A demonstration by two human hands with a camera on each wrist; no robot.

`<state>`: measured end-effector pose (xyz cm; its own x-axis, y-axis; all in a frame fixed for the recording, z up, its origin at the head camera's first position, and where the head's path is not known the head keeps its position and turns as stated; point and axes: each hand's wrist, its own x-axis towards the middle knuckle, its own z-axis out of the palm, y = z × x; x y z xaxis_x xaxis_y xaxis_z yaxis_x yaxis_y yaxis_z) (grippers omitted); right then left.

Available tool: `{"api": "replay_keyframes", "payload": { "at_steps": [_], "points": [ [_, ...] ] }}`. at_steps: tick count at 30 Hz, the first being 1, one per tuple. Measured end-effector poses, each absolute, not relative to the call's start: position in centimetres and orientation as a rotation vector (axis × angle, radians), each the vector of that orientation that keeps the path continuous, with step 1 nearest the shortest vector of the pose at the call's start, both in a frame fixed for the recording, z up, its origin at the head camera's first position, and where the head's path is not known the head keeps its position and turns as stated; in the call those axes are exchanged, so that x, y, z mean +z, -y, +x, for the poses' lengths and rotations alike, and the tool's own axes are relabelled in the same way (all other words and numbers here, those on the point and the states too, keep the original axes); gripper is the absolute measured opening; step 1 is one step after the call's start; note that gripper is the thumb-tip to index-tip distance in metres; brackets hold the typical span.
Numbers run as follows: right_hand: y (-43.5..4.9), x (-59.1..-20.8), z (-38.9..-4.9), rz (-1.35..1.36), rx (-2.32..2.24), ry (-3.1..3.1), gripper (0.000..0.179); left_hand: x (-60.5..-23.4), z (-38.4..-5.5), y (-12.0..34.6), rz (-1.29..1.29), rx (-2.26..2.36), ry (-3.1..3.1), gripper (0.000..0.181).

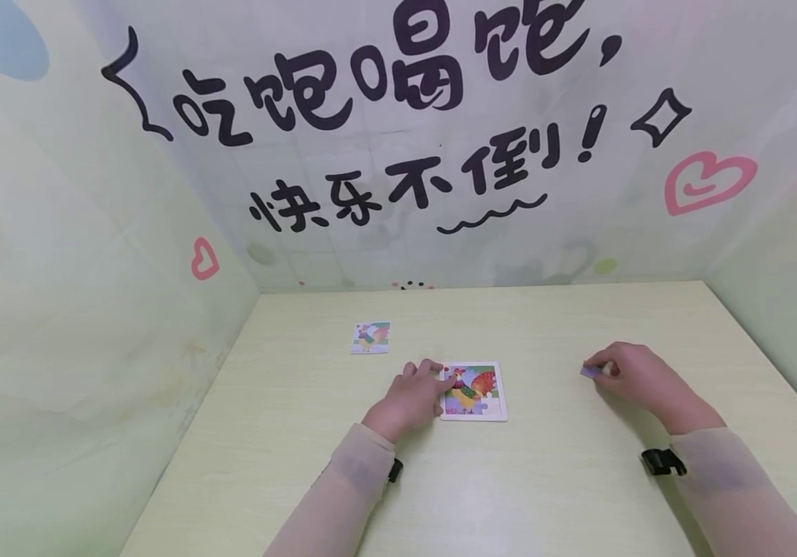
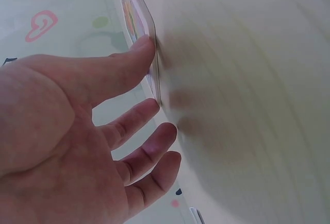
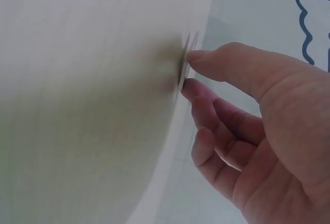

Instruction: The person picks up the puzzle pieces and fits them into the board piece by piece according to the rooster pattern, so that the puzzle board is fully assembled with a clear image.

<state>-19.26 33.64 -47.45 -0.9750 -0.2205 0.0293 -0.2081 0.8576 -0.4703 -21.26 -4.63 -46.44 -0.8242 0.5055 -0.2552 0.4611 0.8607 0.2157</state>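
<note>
A rooster jigsaw puzzle (image 1: 470,391) lies in a white-rimmed tray (image 1: 504,398) near the middle of the table, with a pale gap at its lower right. My left hand (image 1: 408,400) rests at the tray's left side, index finger over the picture. In the left wrist view, the thumb (image 2: 139,54) touches the tray's edge while the other fingers are loosely bent. Off to the right, my right hand (image 1: 635,381) pinches a small purplish puzzle piece (image 1: 590,372) between thumb and fingers. The right wrist view shows the piece (image 3: 184,67) edge-on, close to the tabletop.
A small square card (image 1: 371,338) with a similar rooster picture lies behind and left of the tray. Behind the pale wooden table (image 1: 545,480) hangs a printed backdrop (image 1: 371,255) with black lettering, and pale side walls stand at left and right.
</note>
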Motion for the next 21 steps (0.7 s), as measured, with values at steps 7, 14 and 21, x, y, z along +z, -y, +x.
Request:
{"api": "replay_keyframes", "payload": {
  "at_steps": [7,14,21],
  "points": [
    [-33.3,-47.7,-19.3,-0.319,-0.808,-2.990,0.020,-46.6,-21.2,4.7,0.731,0.208,-2.726,0.060],
    [-32.9,-47.9,-19.1,-0.353,-0.814,-3.015,0.018,-46.5,-21.2,4.6,0.729,0.219,-2.725,0.060],
    [-32.0,-47.7,-19.1,-0.374,-0.808,-3.004,0.017,-46.6,-21.3,4.7,0.724,0.230,-2.722,0.061]
  ]
}}
